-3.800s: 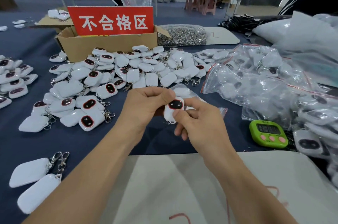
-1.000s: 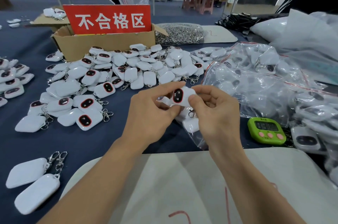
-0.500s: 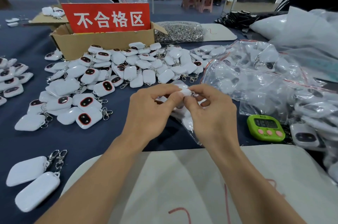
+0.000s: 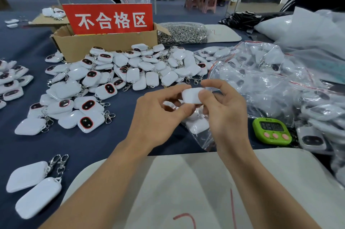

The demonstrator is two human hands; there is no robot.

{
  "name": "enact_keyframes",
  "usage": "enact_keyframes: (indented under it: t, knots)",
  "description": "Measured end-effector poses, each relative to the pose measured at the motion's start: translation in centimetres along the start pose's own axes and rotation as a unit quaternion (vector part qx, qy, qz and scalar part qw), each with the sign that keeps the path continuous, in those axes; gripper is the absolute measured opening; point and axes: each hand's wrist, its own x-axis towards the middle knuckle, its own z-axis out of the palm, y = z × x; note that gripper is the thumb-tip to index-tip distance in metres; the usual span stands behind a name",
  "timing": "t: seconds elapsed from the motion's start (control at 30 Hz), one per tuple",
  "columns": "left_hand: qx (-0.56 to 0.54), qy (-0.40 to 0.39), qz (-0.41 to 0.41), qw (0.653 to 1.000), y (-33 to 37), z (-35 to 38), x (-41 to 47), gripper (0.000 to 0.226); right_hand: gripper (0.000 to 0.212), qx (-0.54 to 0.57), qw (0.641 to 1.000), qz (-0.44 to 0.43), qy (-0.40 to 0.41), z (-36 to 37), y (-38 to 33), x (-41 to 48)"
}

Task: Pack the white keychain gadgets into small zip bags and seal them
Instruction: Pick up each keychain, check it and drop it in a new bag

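Fingers of left hand (image 4: 156,116) and right hand (image 4: 227,114) pinch one white gadget (image 4: 191,96) (red sign (image 4: 110,18) reads 不合格区).

Even, bright, diffuse light is cast from above; only soft shadows are seen. Glare is caught on the clear bags (image 4: 261,79). Edges are bent by wide-angle distortion, and slight blur is noted.
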Motion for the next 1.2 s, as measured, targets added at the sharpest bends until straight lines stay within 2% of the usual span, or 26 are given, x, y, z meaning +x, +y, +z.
enact_keyframes:
  t: [0.1, 0.13, 0.23, 0.33, 0.37, 0.43, 0.57, 0.63, 0.7, 0.8, 0.97, 1.07, 1.13, 1.2]
  knots:
    - [0.0, 0.004, 0.0, 1.0, 0.0, 0.0, 0.2, 0.016, 0.013, 0.04, 0.997, 0.0, -0.061, -0.7, -0.5, 0.2]
    - [-0.007, 0.011, -0.006, 1.0, -0.1, -0.1, 0.3, 0.015, 0.013, 0.048, 0.995, -0.001, -0.093, -0.9, -0.7, 0.3]
    - [-0.054, 0.039, -0.046, 0.997, -0.1, -0.2, 0.4, 0.044, 0.009, 0.014, 0.992, 0.004, -0.128, -1.1, -0.8, 0.3]
    - [-0.045, 0.038, -0.058, 0.997, 0.1, -0.2, 0.3, 0.05, 0.021, -0.006, 0.998, 0.001, -0.057, -1.4, -0.6, 0.4]
    - [-0.007, 0.035, -0.047, 0.998, 0.2, -0.1, 0.1, 0.046, 0.023, -0.009, 1.0, -0.001, -0.022, -1.8, -0.7, 0.6]
    - [0.142, 0.013, 0.008, 0.99, 0.6, 0.7, -0.8, 0.038, 0.024, -0.016, 0.999, 0.008, 0.047, -2.9, -0.7, 1.2]
    - [0.357, -0.021, 0.134, 0.924, 2.8, 3.4, -2.6, 0.047, 0.026, -0.043, 0.988, 0.033, 0.141, -4.0, -0.3, 2.0]
    - [0.434, -0.029, 0.19, 0.88, 3.6, 4.2, -2.8, 0.047, 0.03, -0.067, 0.985, 0.023, 0.156, -3.8, -0.3, 1.9]
    - [0.472, -0.007, 0.208, 0.857, 3.9, 4.4, -2.7, 0.041, 0.033, -0.098, 0.983, 0.008, 0.157, -3.9, -0.3, 1.7]
    - [0.456, 0.038, 0.166, 0.873, 3.8, 4.6, -2.7, 0.03, 0.032, -0.13, 0.984, 0.007, 0.122, -4.4, -0.2, 1.5]
    - [0.319, 0.103, 0.125, 0.934, 2.8, 4.8, -2.7, 0.028, 0.027, -0.183, 0.983, -0.003, 0.031, -4.2, -0.1, 1.1]
    - [0.237, 0.13, 0.088, 0.959, 2.8, 4.6, -2.5, 0.025, 0.014, -0.183, 0.982, -0.006, -0.051, -4.1, 0.1, 1.1]
    - [0.202, 0.141, 0.072, 0.966, 2.8, 4.4, -2.4, 0.023, 0.018, -0.212, 0.973, -0.039, -0.084, -3.9, 0.3, 1.0]
    - [0.181, 0.142, 0.066, 0.971, 2.5, 4.2, -2.3, 0.02, 0.023, -0.257, 0.959, -0.085, -0.083, -3.8, 0.2, 0.8]
